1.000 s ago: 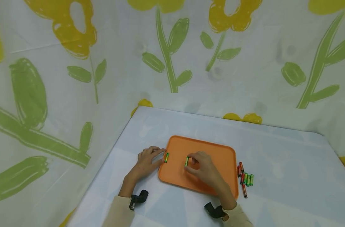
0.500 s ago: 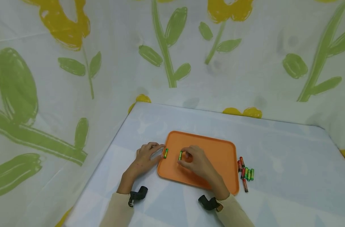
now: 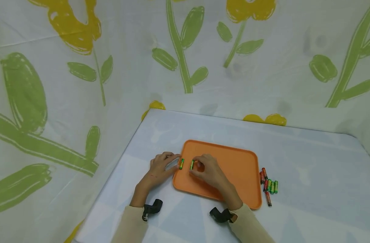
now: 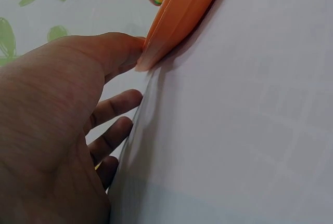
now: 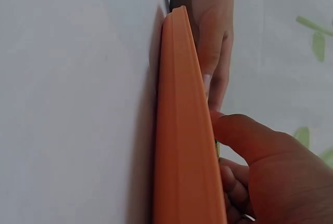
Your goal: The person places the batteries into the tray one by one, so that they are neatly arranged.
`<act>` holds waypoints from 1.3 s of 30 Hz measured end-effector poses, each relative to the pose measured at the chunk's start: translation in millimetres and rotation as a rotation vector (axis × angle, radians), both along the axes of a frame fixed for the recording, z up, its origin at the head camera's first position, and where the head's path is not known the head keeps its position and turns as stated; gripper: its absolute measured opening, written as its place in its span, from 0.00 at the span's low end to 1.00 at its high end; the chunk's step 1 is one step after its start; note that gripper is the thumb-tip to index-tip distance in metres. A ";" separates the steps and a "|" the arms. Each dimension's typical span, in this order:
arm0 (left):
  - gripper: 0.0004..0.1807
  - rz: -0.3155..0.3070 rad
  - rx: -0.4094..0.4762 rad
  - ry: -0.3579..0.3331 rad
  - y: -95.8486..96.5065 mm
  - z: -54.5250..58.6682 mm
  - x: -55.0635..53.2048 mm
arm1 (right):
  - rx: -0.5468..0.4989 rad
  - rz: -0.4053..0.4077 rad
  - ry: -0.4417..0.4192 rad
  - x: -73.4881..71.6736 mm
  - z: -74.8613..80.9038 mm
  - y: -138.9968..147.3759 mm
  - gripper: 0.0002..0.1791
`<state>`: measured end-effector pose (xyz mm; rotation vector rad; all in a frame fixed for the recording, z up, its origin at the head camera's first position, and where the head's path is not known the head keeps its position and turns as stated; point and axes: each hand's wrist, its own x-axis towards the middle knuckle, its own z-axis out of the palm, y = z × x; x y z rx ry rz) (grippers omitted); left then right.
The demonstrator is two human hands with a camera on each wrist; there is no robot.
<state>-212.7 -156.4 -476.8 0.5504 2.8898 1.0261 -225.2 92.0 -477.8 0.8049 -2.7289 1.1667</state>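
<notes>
An orange tray [image 3: 227, 168] lies on the table. My right hand [image 3: 210, 171] pinches a small green-and-yellow battery [image 3: 192, 164] between thumb and forefinger, over the tray's left part. The battery stands roughly parallel to a second green battery [image 3: 181, 164], which lies just inside the tray's left edge. My left hand [image 3: 162, 168] is at that edge, thumb and forefinger reaching to the rim on either side of the second battery. In the left wrist view, the left thumb [image 4: 122, 50] touches the rim while the other fingers extend loosely. The tray wall hides most of the right hand's battery in the right wrist view.
To the right of the tray lie several loose batteries, red ones [image 3: 265, 185] and green ones [image 3: 272, 187]. The pale patterned tabletop [image 3: 318, 175] extends right and back to a flower-print curtain [image 3: 130, 67]. A black wrist camera [image 3: 219, 215] sits on the right wrist.
My right hand has carried its battery leftward over the tray, closer to the battery at the left edge. The left hand has stayed by the rim. The head view has shifted slightly.
</notes>
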 end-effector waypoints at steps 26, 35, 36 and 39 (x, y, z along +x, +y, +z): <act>0.25 -0.015 -0.004 0.030 -0.8 0.4 1.4 | 0.016 0.013 0.020 -7.2 -6.5 -25.1 0.15; 0.26 -0.006 -0.002 0.014 -0.6 -0.6 1.4 | 0.040 0.020 0.016 -9.5 -5.4 -26.9 0.16; 0.26 -0.005 -0.004 0.012 -0.7 -0.8 1.2 | 0.043 0.021 0.016 -9.5 -5.2 -27.1 0.16; 0.26 -0.004 -0.002 0.024 -1.5 -1.1 1.7 | 0.048 0.023 0.021 -10.0 -5.9 -28.0 0.16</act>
